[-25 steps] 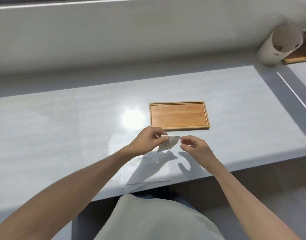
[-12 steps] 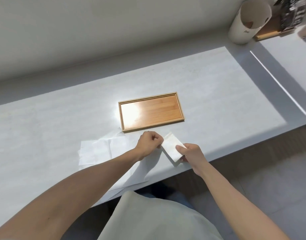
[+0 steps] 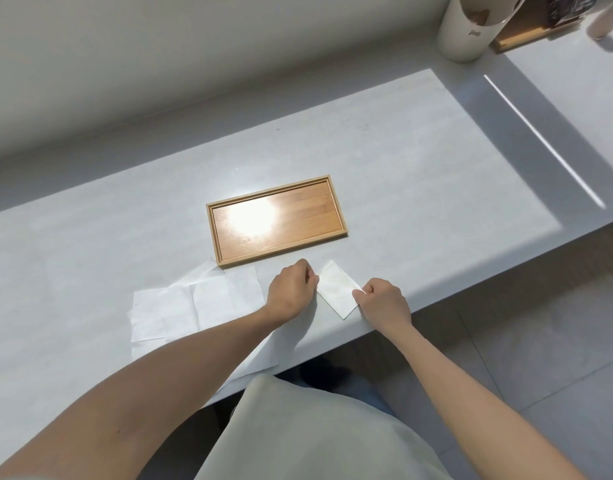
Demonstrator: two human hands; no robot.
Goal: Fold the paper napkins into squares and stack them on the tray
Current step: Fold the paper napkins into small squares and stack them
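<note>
Head view: my left hand point(image 3: 291, 291) and right hand point(image 3: 384, 299) each pinch an edge of the folded napkin point(image 3: 336, 289) lying on the counter point(image 3: 436, 168) at the tray's point(image 3: 338, 216) five o'clock. I judge creasing nearly finished; next, lift it onto the bare tray. Unfolded napkins point(image 3: 201, 299) wait at nine o'clock.

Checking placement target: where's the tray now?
Head view, centre: the wooden tray sits on the table, beyond both hands, nothing on it.
</note>
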